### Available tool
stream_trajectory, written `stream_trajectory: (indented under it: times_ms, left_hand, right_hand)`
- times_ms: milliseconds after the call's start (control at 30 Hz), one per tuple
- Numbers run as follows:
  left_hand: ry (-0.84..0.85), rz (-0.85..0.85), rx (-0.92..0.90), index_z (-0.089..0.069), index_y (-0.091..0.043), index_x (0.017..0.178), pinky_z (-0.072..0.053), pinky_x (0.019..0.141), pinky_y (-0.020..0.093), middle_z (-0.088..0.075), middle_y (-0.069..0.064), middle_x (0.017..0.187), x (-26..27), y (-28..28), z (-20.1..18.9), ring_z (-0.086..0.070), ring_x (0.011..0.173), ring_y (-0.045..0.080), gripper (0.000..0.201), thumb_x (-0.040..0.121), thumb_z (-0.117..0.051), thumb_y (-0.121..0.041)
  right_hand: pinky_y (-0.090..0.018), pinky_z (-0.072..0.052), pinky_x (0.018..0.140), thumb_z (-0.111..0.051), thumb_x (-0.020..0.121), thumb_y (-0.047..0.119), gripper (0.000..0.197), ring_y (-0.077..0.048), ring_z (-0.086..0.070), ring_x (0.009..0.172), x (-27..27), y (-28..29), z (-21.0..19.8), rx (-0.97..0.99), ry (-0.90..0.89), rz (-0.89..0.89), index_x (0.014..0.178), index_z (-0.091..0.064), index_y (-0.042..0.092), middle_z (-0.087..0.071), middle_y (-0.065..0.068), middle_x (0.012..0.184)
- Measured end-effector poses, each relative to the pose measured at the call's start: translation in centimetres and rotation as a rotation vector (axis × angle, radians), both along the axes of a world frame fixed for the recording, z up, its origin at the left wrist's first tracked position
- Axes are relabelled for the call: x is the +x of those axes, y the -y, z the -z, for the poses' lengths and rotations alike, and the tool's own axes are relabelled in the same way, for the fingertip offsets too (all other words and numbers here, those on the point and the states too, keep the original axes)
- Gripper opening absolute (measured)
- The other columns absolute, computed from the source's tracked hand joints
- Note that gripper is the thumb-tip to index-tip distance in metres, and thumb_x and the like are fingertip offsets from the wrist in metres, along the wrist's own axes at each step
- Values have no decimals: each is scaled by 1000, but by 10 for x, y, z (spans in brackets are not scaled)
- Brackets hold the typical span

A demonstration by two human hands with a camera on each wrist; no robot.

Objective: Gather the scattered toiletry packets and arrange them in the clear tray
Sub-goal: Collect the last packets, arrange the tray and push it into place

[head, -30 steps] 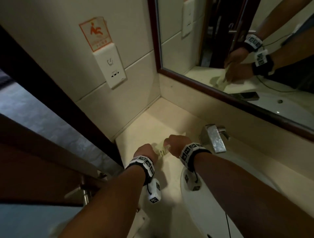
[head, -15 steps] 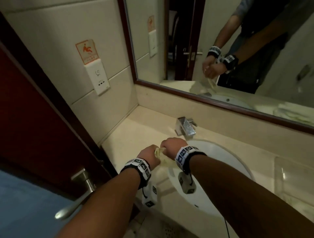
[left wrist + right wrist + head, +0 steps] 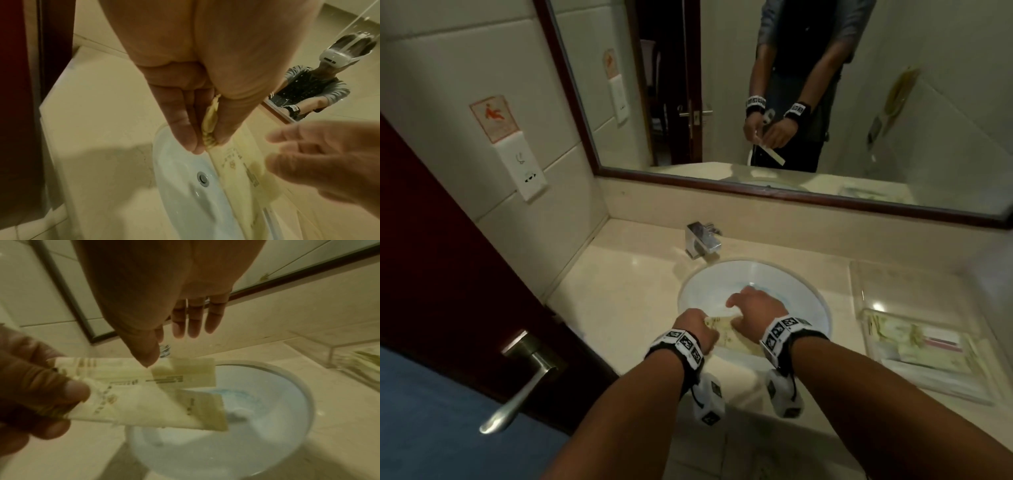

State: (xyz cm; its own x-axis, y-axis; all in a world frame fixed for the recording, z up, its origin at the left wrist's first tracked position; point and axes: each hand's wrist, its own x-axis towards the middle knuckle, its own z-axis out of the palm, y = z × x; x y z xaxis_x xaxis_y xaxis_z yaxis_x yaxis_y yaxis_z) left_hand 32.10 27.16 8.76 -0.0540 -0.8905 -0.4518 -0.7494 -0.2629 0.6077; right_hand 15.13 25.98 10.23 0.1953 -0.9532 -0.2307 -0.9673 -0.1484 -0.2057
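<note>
Several long pale yellow toiletry packets hang over the front of the sink. My left hand pinches their bunched end between thumb and fingers. The left wrist view shows the packets trailing away from it. My right hand hovers just right of them with straight fingers and holds nothing. Its thumb is just above the fanned packets. The clear tray stands on the counter right of the sink, and more packets lie in its near half.
A white round sink is set in the beige counter, with a chrome faucet behind it. A framed mirror runs along the back wall. A dark red door with a metal handle stands at the left.
Both hands moved right from the counter's left corner to above the sink, with the packets. The right hand, earlier closed at the packets, now has straight fingers. The tray has come into view.
</note>
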Motion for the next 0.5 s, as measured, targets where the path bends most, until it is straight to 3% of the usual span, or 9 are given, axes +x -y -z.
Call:
stream_trajectory:
  times_ms: [167,367,433,500]
  left_hand:
    - [-125,-54,10,-68,-3,73,-62,62,47,-70,16,67,-24,3,-9,-69,59,28,12,75,-66,-14]
    - [-249,-43,58,-67,-1,76,-62,69,47,-67,19,66,-91,9,-28,-64,59,27,6,82,-65,-2]
    - [-293,-41,94,-65,-3,82,-60,70,47,-65,17,68,-119,9,-25,-62,58,26,4,85,-64,1]
    - [-311,-25,123,-63,-3,103,-60,68,43,-66,19,80,-146,9,-18,-62,58,26,19,85,-63,2]
  right_hand:
    - [-46,-47,98,-61,82,54,68,-32,-49,123,-58,-13,-3,64,-73,227,143,-38,35,-42,-7,139]
    - [-41,-52,95,-57,86,52,77,-32,-57,118,-126,-23,4,152,89,392,152,-24,31,-37,-12,144]
    - [-38,-51,93,-58,87,50,78,-33,-57,119,-151,-25,8,171,149,439,154,-21,32,-37,-13,144]
    - [-37,-51,92,-60,87,49,77,-31,-57,118,-179,-29,11,177,188,465,153,-24,32,-45,-11,140]
